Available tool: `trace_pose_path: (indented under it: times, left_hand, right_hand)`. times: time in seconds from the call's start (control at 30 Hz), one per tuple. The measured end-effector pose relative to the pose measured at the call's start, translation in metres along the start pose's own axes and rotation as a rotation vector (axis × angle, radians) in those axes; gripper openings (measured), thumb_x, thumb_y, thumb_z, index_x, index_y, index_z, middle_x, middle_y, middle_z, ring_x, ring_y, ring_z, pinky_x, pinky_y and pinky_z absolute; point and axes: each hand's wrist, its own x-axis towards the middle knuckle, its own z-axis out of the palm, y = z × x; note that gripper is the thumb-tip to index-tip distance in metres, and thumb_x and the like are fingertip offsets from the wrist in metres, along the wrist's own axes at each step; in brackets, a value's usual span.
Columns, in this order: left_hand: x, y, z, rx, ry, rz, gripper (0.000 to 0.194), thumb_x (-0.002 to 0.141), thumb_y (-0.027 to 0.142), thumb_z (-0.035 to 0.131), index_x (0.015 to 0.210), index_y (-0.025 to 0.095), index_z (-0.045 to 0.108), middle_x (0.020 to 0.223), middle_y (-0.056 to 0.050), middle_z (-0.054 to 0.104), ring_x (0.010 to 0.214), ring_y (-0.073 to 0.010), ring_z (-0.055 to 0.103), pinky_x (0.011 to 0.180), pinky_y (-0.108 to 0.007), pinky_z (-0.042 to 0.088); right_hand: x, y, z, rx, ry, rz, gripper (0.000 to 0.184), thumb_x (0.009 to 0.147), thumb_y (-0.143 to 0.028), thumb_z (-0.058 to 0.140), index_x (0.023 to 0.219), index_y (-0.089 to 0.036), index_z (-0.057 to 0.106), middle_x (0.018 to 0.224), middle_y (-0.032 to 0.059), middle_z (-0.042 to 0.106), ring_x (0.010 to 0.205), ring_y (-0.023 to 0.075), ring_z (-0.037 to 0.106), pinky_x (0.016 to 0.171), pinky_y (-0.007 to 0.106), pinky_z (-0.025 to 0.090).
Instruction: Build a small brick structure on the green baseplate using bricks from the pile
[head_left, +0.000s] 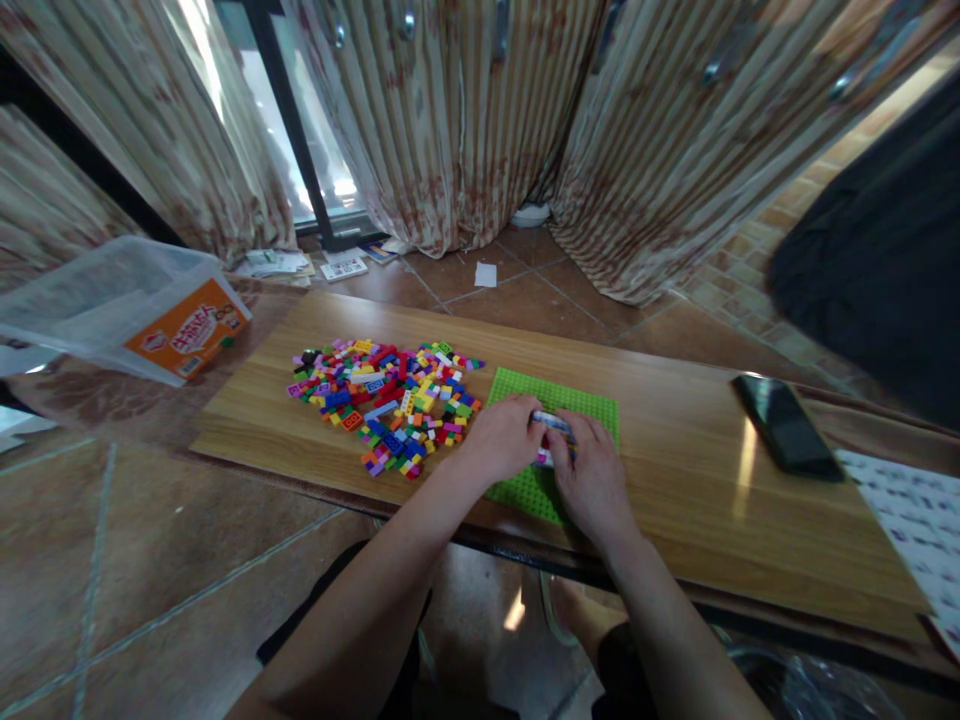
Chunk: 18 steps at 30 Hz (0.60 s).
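A green studded baseplate [581, 402] lies on a low wooden table [690, 470]. Both my hands meet over its middle. My left hand [501, 437] and my right hand [592, 475] have their fingers curled around a small stack of bricks [551, 422], blue and white on top, that stands on the plate. To the left of the plate spreads a heap of loose coloured bricks [386, 400], red, yellow, blue, green and pink among them.
A clear plastic box with an orange label [142, 315] rests at the table's left end. A black phone [787, 425] lies at the right, next to a printed sheet [911, 520]. Striped curtains [450, 110] hang behind; papers lie on the tiled floor.
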Motion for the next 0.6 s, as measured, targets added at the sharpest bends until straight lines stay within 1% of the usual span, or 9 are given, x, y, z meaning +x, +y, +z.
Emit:
trace_pose_path:
  times: [0.2, 0.37, 0.6]
  left_hand:
    - [-0.0006, 0.0000, 0.0000, -0.004, 0.005, 0.002, 0.021, 0.092, 0.023, 0.047, 0.104, 0.018, 0.064, 0.107, -0.008, 0.069, 0.102, -0.0203, 0.065, 0.092, -0.033, 0.051]
    - [-0.0007, 0.0011, -0.0009, 0.004, -0.007, -0.001, 0.022, 0.093, 0.023, 0.046, 0.105, 0.017, 0.064, 0.109, -0.009, 0.069, 0.102, -0.0212, 0.065, 0.092, -0.034, 0.051]
    - [-0.0010, -0.0009, 0.0005, -0.007, 0.010, 0.016, 0.022, 0.093, 0.023, 0.046, 0.105, 0.017, 0.063, 0.108, -0.009, 0.069, 0.101, -0.0212, 0.065, 0.092, -0.034, 0.051]
  right_hand:
    - [-0.0002, -0.0004, 0.0000, -0.007, 0.007, 0.002, 0.036, 0.098, -0.043, 0.041, 0.118, -0.021, 0.061, 0.112, 0.0138, 0.064, 0.103, 0.0302, 0.057, 0.091, 0.049, 0.046]
    - [0.0001, -0.0011, 0.0000, -0.018, 0.003, 0.011, 0.037, 0.099, -0.042, 0.040, 0.116, -0.018, 0.062, 0.111, 0.0146, 0.064, 0.103, 0.0303, 0.056, 0.092, 0.049, 0.047]
    - [-0.0003, -0.0027, -0.0008, -0.021, -0.001, 0.014, 0.036, 0.098, -0.041, 0.041, 0.117, -0.018, 0.062, 0.112, 0.0148, 0.065, 0.104, 0.0304, 0.056, 0.093, 0.048, 0.046]
